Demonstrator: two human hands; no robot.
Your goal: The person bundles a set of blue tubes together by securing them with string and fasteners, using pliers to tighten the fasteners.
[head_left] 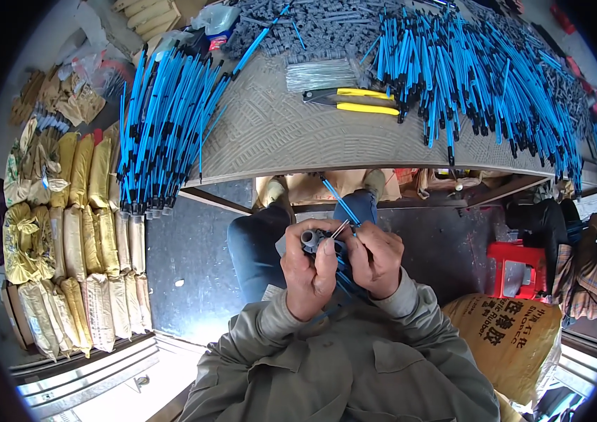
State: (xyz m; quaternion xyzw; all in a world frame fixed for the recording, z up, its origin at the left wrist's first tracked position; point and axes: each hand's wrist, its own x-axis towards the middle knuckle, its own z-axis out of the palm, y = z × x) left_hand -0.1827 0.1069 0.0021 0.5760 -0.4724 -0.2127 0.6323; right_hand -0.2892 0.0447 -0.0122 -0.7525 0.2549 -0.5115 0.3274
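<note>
A: What have the hands got hold of?

B: The left hand is curled shut around a small grey plastic fitting with a round socket on top, thumb pressed along its side. The right hand is closed too, fingertips pinching a thin metal pin at the fitting's upper edge. A blue rod runs from between the hands up and away toward the desk. Both hands sit close together over the lap, just above the knees.

A: And around them?

B: Beyond the hands, on the desk, lie yellow-handled pliers, a bundle of metal pins just past the pliers, and a big heap of blue rods off to the right. Another sheaf of blue rods hangs over the desk's edge to the left. Stacked sacks stand further left; a red stool is to the right.

A: What might go wrong?

B: I'd judge the pin the weak point. It's thin and held only at the fingertips, so a slight twist could bend it or let it slip to the dark floor, where it would be hard to spot. The fitting hides much of the join, so I can't tell whether the pin is lined up; forcing it crooked could jam it. The rod's free end could also snag on the desk's edge.
</note>
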